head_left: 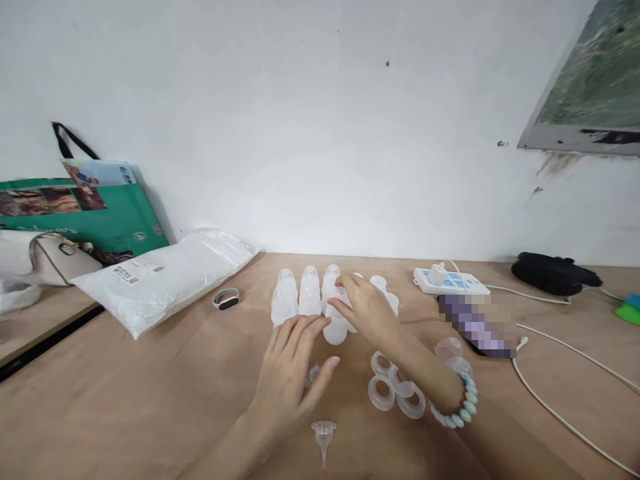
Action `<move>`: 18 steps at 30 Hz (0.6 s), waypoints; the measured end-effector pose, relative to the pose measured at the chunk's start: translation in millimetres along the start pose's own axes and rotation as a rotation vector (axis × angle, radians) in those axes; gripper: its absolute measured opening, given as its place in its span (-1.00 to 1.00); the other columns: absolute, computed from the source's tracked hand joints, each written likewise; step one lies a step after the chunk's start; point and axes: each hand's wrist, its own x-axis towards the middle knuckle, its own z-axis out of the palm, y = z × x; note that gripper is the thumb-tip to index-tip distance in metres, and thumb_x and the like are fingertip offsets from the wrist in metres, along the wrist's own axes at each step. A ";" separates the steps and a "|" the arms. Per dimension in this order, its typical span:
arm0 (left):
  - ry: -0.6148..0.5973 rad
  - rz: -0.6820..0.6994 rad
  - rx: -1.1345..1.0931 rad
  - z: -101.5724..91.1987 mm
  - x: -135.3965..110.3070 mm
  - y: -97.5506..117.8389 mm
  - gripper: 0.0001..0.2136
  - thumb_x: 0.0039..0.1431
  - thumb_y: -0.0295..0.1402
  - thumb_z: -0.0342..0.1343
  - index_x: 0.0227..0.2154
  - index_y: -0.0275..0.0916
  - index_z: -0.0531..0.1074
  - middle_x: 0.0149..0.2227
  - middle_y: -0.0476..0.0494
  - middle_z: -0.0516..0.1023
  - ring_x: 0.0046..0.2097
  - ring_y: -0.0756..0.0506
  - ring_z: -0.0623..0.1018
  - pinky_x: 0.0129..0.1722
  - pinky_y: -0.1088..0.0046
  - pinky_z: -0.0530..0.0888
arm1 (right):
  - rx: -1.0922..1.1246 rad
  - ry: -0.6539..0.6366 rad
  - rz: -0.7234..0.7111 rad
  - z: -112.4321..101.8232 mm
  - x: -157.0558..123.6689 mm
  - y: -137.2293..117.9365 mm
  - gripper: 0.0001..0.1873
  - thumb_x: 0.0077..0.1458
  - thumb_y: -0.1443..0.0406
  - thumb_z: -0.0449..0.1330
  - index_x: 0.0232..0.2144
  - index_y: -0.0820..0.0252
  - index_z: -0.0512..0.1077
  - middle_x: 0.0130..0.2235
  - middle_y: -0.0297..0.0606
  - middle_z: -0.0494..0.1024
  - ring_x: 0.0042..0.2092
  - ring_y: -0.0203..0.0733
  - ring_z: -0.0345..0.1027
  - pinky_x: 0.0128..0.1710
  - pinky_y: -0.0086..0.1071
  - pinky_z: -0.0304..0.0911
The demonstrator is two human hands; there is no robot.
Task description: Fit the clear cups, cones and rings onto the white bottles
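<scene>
Frosted white bottles (285, 300) stand in rows on the wooden table. At the near end of the rows, my right hand (370, 310) has its thumb and fingers around the top of a white bottle (335, 332); its lower body shows below. My left hand (290, 367) is open, palm down, thumb apart, fingertips close to that bottle and holding nothing. A small clear piece (314, 373) is partly hidden behind it. Nearer me lies a clear funnel-shaped piece (324, 432). Several translucent rings (381, 392) lie under my right forearm, with clear domed caps (449, 348) beyond.
A white plastic parcel (170, 267) and a fitness band (226, 299) lie left, before a green bag (100, 213). At right are a power strip (453, 281), a blurred-out phone (475, 327), a white cable (555, 413) and a black case (553, 273).
</scene>
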 end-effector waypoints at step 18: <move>0.089 0.061 0.002 0.2 -5.5 1.3 -0.71 0.31 -0.44 -0.11 0.06 -0.19 0.28 -0.12 -0.23 0.55 -0.12 -0.22 0.47 -0.14 0.24 0.31 | -0.175 0.007 0.034 -1.0 21.4 68.0 -0.67 0.10 0.59 0.05 -0.35 0.17 0.52 -0.10 -0.10 0.57 -0.05 0.05 0.29 -0.12 -0.18 0.15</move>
